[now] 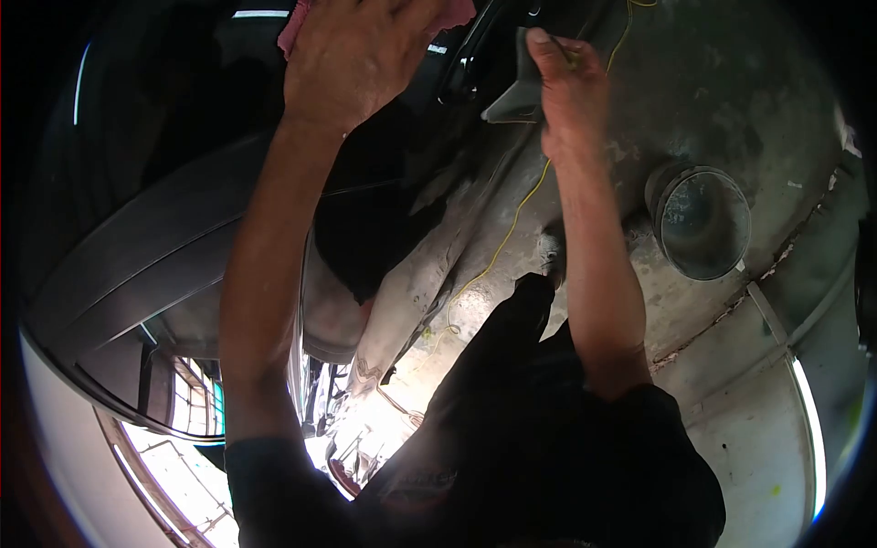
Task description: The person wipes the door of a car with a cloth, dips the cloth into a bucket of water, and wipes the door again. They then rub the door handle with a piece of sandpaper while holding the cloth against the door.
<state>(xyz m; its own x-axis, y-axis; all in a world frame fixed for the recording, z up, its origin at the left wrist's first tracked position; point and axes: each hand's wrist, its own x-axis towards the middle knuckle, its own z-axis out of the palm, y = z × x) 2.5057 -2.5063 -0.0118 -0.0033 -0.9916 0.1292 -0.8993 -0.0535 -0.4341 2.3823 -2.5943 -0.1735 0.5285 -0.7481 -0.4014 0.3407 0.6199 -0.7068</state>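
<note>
Black panel point(183, 119) under left hand point(352, 78), floor point(694, 114) beyond right hand point(574, 96) | left: over pink cloth point(454, 13) (closure I can't tell) | right: grips grey piece point(518, 96)

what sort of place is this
Probably a vehicle workshop or garage, though no sign confirms it: a glossy black panel that looks like car bodywork, a worn, stained grey floor, and a bucket on that floor.
</note>
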